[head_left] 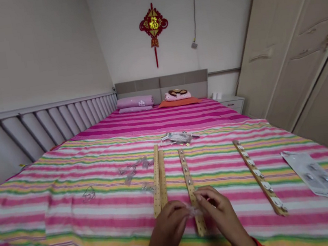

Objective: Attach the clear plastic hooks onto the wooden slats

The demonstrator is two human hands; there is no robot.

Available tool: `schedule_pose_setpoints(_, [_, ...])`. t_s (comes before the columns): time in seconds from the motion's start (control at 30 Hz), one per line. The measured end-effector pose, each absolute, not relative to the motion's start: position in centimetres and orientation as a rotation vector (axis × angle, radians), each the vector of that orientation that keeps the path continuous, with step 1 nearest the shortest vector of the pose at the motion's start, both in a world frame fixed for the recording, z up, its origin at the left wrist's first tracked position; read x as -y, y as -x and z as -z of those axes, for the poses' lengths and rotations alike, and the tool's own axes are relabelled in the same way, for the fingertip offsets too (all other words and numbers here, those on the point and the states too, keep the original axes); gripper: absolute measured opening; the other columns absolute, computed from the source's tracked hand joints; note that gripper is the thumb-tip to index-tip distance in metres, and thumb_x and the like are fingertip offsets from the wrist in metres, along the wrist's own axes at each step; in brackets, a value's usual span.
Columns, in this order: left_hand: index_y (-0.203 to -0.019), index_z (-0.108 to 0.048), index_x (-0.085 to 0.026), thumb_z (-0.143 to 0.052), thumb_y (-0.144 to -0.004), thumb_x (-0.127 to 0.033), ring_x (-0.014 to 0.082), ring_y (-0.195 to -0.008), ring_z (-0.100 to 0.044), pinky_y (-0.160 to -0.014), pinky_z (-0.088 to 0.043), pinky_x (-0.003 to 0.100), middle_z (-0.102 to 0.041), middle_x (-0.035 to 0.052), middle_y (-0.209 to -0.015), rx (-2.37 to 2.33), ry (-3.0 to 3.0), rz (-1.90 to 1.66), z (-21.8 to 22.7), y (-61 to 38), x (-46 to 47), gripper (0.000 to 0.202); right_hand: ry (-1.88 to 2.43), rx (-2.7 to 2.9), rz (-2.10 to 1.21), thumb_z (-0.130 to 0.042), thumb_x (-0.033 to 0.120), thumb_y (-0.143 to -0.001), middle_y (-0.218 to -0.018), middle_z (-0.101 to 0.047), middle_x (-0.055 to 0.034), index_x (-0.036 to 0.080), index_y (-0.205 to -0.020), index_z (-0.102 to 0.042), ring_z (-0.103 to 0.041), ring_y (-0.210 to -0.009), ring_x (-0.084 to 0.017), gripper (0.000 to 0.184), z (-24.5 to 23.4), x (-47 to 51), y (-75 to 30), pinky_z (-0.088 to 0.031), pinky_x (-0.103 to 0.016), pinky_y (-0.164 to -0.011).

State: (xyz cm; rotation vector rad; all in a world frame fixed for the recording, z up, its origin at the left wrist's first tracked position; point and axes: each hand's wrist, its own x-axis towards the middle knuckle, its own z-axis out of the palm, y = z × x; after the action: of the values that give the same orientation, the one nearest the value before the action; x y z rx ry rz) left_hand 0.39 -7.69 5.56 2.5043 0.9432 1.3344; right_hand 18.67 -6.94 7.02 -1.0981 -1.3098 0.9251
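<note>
My left hand (pixel 171 222) is closed in a pinch on a small crumpled clear plastic wrapper (pixel 192 210). My right hand (pixel 218 209) is close beside it with thumb and fingers pressed together; what they hold is too small to make out. Both hands are above the near part of a narrow wooden strip (pixel 184 163) with several small metal pieces set along its far half. To its left lie two bare strips with rows of holes, a longer perforated strip (pixel 156 177) and a shorter perforated strip (pixel 162 172).
On the right, another wooden strip (pixel 252 169) carries several white pieces. Beyond it lies a clear blister pack (pixel 312 177). Small plastic wrappers (pixel 131 173) are scattered left of the strips, with a thin clear loop (pixel 88 194). A pile of packets (pixel 177 138) is farther back on the bed.
</note>
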Motion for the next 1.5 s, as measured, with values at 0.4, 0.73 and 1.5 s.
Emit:
schedule_pose_setpoints(0.4, [-0.093, -0.068, -0.023, -0.054, -0.082, -0.012, 0.0127, -0.086, -0.063, -0.077, -0.051, 0.022, -0.065, 0.0054, -0.092, -0.700, -2.284, -0.976, -6.0, -2.2, 8.8, 0.021, 0.916, 1.324, -1.797, -0.075, 0.042, -0.064, -0.049, -0.051, 0.0040, 0.013, -0.062, -0.069, -0.038, -0.048, -0.007, 0.031, -5.0, 8.5, -22.1, -0.025, -0.022, -0.049])
schedule_pose_setpoints(0.73, [-0.100, -0.068, -0.021, -0.059, -0.075, -0.021, 0.0170, -0.084, -0.064, -0.075, -0.052, 0.029, -0.067, 0.0080, -0.094, -0.978, -1.597, -1.061, -3.6, -4.0, 6.3, 0.026, 0.985, 0.880, -1.714, -0.078, 0.039, -0.060, -0.044, -0.055, 0.0041, 0.015, -0.060, -0.062, -0.042, -0.038, -0.005, 0.029, -2.8, 7.7, -21.5, -0.026, -0.018, -0.040])
schedule_pose_setpoints(1.5, [-0.065, -0.059, -0.016, -0.063, -0.065, -0.033, 0.0126, -0.054, -0.055, -0.055, -0.042, 0.023, -0.058, -0.0018, -0.055, -1.378, -1.182, -1.046, 0.2, -6.7, 0.7, 0.018, 1.154, 0.762, -1.265, -0.077, 0.038, -0.053, -0.037, -0.053, 0.0043, 0.015, -0.055, -0.063, -0.043, -0.035, -0.008, 0.028, 1.4, 1.4, -19.8, -0.032, -0.021, -0.039])
